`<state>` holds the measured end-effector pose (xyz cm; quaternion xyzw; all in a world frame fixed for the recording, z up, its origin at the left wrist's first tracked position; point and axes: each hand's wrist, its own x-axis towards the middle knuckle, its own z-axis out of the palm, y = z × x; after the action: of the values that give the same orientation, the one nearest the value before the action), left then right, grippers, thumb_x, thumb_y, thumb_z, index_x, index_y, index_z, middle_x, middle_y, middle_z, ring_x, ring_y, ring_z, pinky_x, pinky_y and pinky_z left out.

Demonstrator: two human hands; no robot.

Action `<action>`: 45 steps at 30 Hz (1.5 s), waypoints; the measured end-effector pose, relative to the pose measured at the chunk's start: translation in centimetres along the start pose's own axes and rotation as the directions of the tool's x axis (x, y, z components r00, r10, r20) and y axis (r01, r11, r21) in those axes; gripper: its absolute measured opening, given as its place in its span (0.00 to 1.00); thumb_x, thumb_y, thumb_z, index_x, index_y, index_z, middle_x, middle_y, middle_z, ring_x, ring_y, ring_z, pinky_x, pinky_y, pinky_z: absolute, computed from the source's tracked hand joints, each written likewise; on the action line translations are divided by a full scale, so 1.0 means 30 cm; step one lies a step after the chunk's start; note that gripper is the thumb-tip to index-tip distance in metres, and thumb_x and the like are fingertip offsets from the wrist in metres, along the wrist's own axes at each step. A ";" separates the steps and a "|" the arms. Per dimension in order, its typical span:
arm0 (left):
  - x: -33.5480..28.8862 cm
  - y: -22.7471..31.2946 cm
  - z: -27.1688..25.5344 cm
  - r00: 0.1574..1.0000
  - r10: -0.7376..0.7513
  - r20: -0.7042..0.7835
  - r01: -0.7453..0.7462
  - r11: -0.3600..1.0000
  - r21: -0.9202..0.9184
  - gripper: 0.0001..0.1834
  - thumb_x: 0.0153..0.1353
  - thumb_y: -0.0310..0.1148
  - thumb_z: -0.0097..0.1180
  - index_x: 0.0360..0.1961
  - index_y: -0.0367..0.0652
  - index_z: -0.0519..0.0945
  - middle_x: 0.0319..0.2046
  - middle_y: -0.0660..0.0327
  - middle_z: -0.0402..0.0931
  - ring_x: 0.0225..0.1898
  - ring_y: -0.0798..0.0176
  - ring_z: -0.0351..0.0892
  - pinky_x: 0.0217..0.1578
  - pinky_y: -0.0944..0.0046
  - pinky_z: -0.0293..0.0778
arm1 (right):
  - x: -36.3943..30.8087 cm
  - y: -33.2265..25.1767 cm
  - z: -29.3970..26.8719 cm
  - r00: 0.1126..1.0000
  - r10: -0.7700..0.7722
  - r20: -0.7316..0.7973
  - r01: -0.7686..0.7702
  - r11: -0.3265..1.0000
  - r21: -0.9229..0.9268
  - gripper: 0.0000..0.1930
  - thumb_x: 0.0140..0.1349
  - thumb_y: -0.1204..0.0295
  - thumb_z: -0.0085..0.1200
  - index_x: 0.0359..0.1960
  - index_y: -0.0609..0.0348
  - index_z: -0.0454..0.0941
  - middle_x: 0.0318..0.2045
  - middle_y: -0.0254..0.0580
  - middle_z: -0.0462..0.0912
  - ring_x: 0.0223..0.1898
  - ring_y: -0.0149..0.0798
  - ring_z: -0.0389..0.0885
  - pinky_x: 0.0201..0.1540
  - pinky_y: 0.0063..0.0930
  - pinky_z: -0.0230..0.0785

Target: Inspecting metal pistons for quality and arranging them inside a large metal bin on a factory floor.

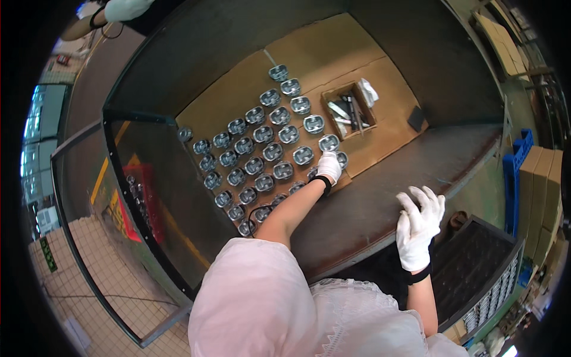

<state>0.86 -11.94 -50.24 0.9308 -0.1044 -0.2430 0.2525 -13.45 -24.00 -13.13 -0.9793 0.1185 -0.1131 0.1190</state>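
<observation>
My left hand (pixel 329 166), in a white glove with a black wristband, reaches into a metal-walled bin. Its fingers are closed on the near edge of a silver metal piston (pixel 328 143). Another piston (pixel 341 159) sits right beside that hand, partly hidden by it. Several more pistons (pixel 273 152) stand in slanting rows on the brown cardboard (pixel 380 134) lining the bin. Some of the nearest ones are covered by my left forearm. My right hand (pixel 419 229), gloved too, hovers over the bin's near edge with its fingers spread and nothing in them.
A small cardboard box (pixel 367 127) with knife-like tools and papers stands beyond the pistons, a white cloth (pixel 368 93) at its side. Dark metal walls (pixel 392 172) surround the bin. A black crate (pixel 476 256) is at the right, a red bin (pixel 141 199) at the left. Another person's gloved hand (pixel 126 8) shows top left.
</observation>
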 end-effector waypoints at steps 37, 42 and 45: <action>0.584 -1.587 -0.970 0.556 -0.556 -0.618 0.608 0.779 -0.153 0.20 0.55 0.49 0.65 0.42 0.45 0.86 0.39 0.44 0.84 0.51 0.42 0.82 0.53 0.48 0.76 | 0.052 -0.444 0.125 0.946 -0.032 0.324 0.049 0.998 -0.045 0.25 0.45 0.90 0.47 0.49 0.66 0.78 0.42 0.56 0.82 0.43 0.56 0.82 0.49 0.43 0.74; 0.573 -1.438 -1.027 0.483 -0.521 -0.703 0.515 0.819 -0.253 0.14 0.57 0.35 0.65 0.45 0.47 0.84 0.42 0.50 0.85 0.44 0.43 0.85 0.45 0.48 0.79 | 0.063 -0.439 0.112 0.954 -0.038 0.297 0.026 0.999 0.043 0.24 0.44 0.90 0.49 0.47 0.65 0.79 0.40 0.54 0.83 0.40 0.54 0.82 0.45 0.42 0.75; 0.532 -1.297 -1.038 0.651 -0.507 -0.565 0.011 0.751 -0.661 0.17 0.60 0.36 0.68 0.45 0.38 0.81 0.39 0.57 0.84 0.41 0.59 0.84 0.41 0.58 0.79 | 0.086 -0.448 0.098 0.953 -0.048 0.298 0.019 0.995 0.101 0.23 0.44 0.89 0.50 0.46 0.64 0.79 0.38 0.54 0.83 0.37 0.54 0.83 0.42 0.41 0.76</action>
<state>33.11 29.17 -53.39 0.8219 0.2282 0.0834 0.5152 -7.52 -11.38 -11.91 -0.9801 0.0767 0.0295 0.1809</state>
